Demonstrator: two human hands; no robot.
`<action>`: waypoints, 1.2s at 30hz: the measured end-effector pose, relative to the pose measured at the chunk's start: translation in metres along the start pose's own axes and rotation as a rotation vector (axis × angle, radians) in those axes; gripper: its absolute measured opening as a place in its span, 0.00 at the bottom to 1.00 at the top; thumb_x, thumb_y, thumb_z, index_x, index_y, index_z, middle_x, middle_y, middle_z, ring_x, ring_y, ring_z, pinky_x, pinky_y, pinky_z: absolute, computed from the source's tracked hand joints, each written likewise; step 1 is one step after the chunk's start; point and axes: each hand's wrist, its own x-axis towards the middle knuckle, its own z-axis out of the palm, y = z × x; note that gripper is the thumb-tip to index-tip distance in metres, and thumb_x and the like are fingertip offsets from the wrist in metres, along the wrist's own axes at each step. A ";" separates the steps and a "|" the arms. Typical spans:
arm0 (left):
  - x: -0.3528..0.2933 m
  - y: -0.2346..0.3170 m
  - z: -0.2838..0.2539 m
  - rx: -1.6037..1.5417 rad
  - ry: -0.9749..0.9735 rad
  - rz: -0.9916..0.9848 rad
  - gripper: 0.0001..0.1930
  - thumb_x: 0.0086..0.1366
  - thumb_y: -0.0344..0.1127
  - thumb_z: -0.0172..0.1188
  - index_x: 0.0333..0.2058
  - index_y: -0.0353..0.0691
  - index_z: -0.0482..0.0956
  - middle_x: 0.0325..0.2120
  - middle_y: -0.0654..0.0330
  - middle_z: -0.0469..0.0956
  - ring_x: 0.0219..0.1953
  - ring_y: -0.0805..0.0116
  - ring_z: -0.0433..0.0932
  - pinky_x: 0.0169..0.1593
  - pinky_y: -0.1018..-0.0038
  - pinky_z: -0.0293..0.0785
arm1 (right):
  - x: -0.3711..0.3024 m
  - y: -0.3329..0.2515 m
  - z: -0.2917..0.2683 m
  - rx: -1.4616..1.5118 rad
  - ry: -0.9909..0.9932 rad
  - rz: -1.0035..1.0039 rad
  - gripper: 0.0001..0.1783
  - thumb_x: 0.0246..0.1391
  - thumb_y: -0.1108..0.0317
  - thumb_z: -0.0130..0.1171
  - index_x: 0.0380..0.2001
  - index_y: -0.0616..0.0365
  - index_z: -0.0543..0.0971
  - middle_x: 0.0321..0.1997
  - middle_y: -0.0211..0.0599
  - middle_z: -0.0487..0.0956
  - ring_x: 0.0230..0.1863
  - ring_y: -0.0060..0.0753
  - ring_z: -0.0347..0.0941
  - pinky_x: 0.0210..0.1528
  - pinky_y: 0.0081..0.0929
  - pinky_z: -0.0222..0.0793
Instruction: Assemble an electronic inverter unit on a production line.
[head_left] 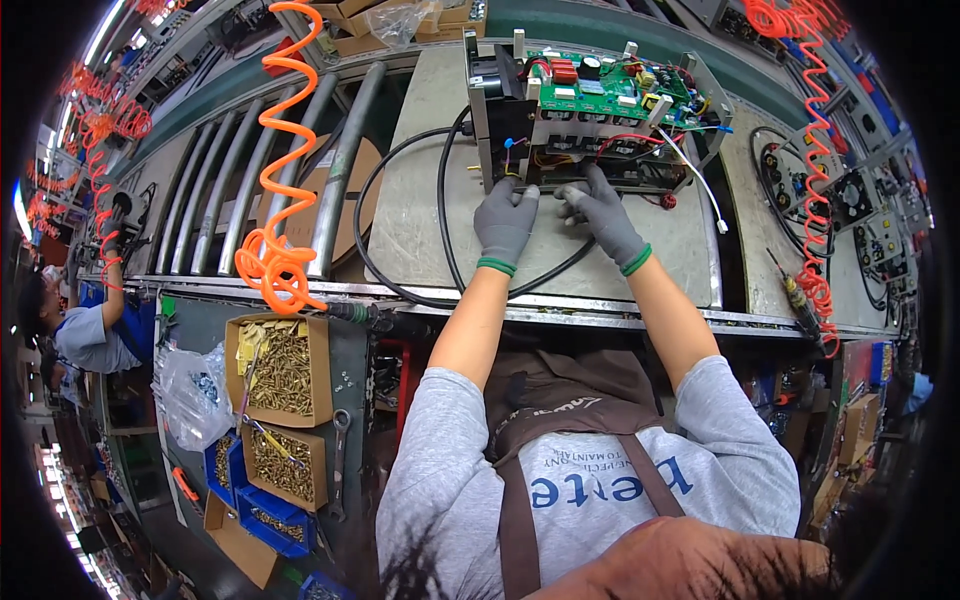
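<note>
An open electronic chassis (600, 145) stands on a worn metal work plate (420, 215) in front of me. On its top lies a green circuit board (600, 95) with red, black and silvery parts. Both my hands wear grey gloves with green cuffs. My left hand (506, 222) is at the lower near edge of the chassis, its fingers bent and their tips partly hidden. Beside it, my right hand (608, 215) reaches into the lower opening with its fingers closed; what they hold is hidden. A white cable end (705, 185) hangs from the right side.
A black cable (365, 215) loops left of the chassis. Coiled orange hoses (285, 150) hang at left and right. Metal rollers (345, 160) lie to the left. Below them are cardboard boxes of brass fasteners (290, 375), blue bins (275, 522) and a wrench (340, 460). Another person (95, 330) works far left.
</note>
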 end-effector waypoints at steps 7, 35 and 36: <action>0.004 -0.005 0.000 -0.186 -0.039 0.017 0.16 0.59 0.44 0.62 0.39 0.38 0.81 0.19 0.62 0.78 0.21 0.71 0.76 0.27 0.74 0.71 | 0.004 0.008 0.000 0.317 0.116 -0.028 0.22 0.60 0.66 0.52 0.57 0.56 0.67 0.47 0.31 0.76 0.37 0.21 0.74 0.36 0.17 0.73; 0.010 0.002 0.010 0.084 0.099 -0.073 0.18 0.62 0.53 0.52 0.35 0.45 0.80 0.28 0.47 0.81 0.34 0.43 0.79 0.38 0.54 0.74 | 0.042 0.028 0.042 0.208 0.684 -0.183 0.12 0.54 0.63 0.63 0.38 0.59 0.79 0.30 0.29 0.79 0.23 0.16 0.71 0.20 0.15 0.65; 0.009 0.003 0.010 0.098 0.103 -0.060 0.18 0.62 0.53 0.52 0.34 0.45 0.80 0.29 0.47 0.81 0.34 0.43 0.79 0.38 0.54 0.74 | 0.043 0.028 0.039 0.170 0.685 -0.182 0.12 0.54 0.63 0.63 0.38 0.60 0.79 0.30 0.29 0.79 0.23 0.16 0.71 0.19 0.15 0.64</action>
